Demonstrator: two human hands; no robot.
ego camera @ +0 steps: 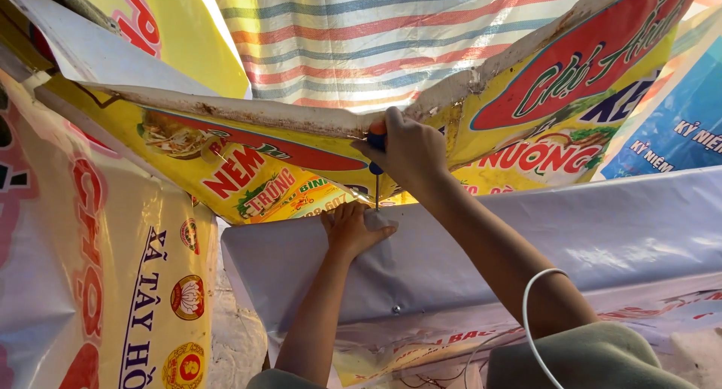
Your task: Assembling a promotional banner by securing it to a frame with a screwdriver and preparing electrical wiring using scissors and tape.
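My right hand (402, 152) is closed around a screwdriver with a blue handle (375, 142), its thin metal shaft pointing down to the top edge of a pale grey-white sheet (526, 238). My left hand (350, 227) presses flat against that sheet just below the screwdriver tip, fingers pinching the edge. A small screw head (395, 310) shows lower on the sheet. Behind my hands hangs a yellow printed banner (248, 178) with red shapes and food pictures.
A striped tarp (361, 35) stretches overhead. More printed banners hang at the left (113, 284) and a blue one at the right (677, 126). A white cable (530, 314) loops over my right sleeve. Bare ground (237, 336) shows between the sheets.
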